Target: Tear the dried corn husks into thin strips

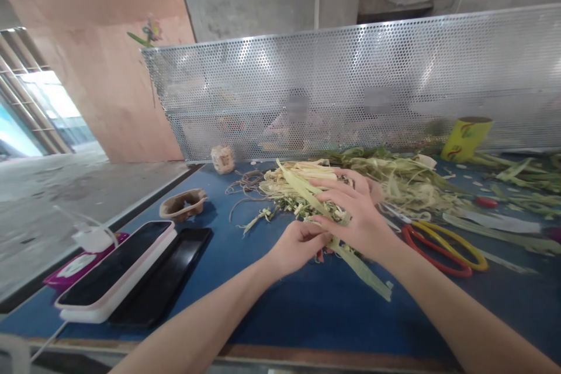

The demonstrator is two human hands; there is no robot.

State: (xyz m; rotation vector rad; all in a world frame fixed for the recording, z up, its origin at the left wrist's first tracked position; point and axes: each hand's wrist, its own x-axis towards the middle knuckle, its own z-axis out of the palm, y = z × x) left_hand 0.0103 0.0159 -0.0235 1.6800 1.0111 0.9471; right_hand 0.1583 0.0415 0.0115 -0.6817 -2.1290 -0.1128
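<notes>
A long pale green corn husk strip [357,266] runs diagonally through both hands, its loose end hanging toward the front of the table. My left hand [300,248] pinches the strip between thumb and fingers, low on the bundle. My right hand [357,216] wraps over a bundle of pale husk strips and small greenish pieces [291,193], its thumb close to my left fingers. The palm hides part of the bundle. Just right of that hand lie scissors [442,248] with one red and one yellow handle loop, their blades partly covered by husks.
Loose corn husks [403,181] spread over the back right, by a yellow tube [467,139]. Brown twine [248,181] lies left of the bundle. A pulp tray [182,204], phone [118,263], black tray-like object [164,274] and purple power strip [81,266] occupy the left. A perforated screen [328,82] stands behind.
</notes>
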